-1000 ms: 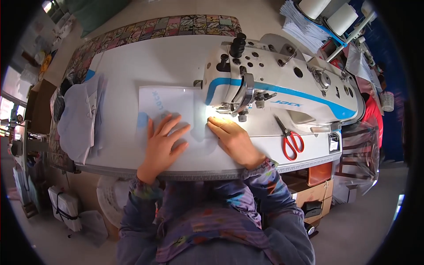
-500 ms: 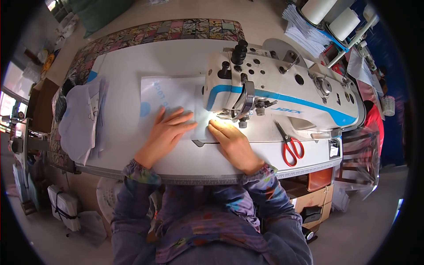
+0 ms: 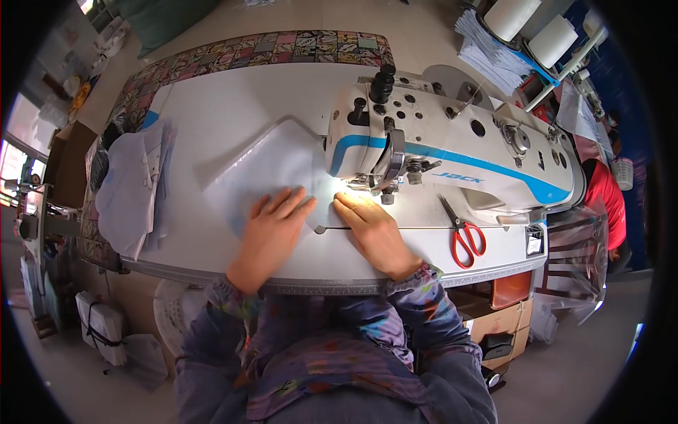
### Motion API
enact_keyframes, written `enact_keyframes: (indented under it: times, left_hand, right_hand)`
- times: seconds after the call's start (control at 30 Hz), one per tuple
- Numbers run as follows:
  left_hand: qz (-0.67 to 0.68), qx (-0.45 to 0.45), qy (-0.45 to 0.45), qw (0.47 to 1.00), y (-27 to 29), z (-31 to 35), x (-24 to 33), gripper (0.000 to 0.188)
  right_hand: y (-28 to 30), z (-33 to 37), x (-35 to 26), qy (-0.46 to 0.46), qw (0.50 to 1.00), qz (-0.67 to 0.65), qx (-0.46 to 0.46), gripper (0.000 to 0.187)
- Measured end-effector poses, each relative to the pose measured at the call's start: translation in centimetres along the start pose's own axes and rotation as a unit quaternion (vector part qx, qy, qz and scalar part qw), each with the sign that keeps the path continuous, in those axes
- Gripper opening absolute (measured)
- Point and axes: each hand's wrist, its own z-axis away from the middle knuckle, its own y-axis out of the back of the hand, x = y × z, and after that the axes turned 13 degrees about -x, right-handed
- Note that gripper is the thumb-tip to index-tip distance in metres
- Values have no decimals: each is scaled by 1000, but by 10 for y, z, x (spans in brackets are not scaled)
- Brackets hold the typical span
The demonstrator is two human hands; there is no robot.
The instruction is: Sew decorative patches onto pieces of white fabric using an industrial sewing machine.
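A translucent whitish sheet lies slanted on the white table, one corner pointing away from me. Its right part reaches under the head of the sewing machine, where a lamp lights the needle area. My left hand rests on the near part of the sheet with fingers stretched forward. Just in front of the presser foot, my right hand lies flat, its outstretched fingers close together at the sheet's right side. The fingertips there are partly washed out by the light.
Red-handled scissors lie right of my right hand. A stack of pale cut pieces sits at the table's left. Thread cones stand at the far right. A ruler strip runs along the near edge.
The sheet has turned from square to slanted, its far edge swinging leftward. My left hand has slid toward me. My right hand stays in place.
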Motion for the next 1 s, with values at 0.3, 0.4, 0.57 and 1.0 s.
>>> enact_keyframes:
  times: [0.3, 0.4, 0.57, 1.0]
  left_hand:
    - [26, 1, -15, 1000, -1, 23, 42, 43]
    - [43, 8, -29, 999, -3, 16, 28, 44]
    - [93, -9, -68, 993, 3, 1, 3, 44]
    - [175, -63, -156, 970, -4, -43, -46, 36]
  right_hand:
    - [-5, 2, 4, 6, 999, -8, 33, 54]
    - [-5, 1, 4, 19, 999, 6, 47, 54]
    - [-2, 1, 1, 14, 999, 5, 33, 55]
    - [-4, 0, 1, -1, 1000, -7, 8, 60]
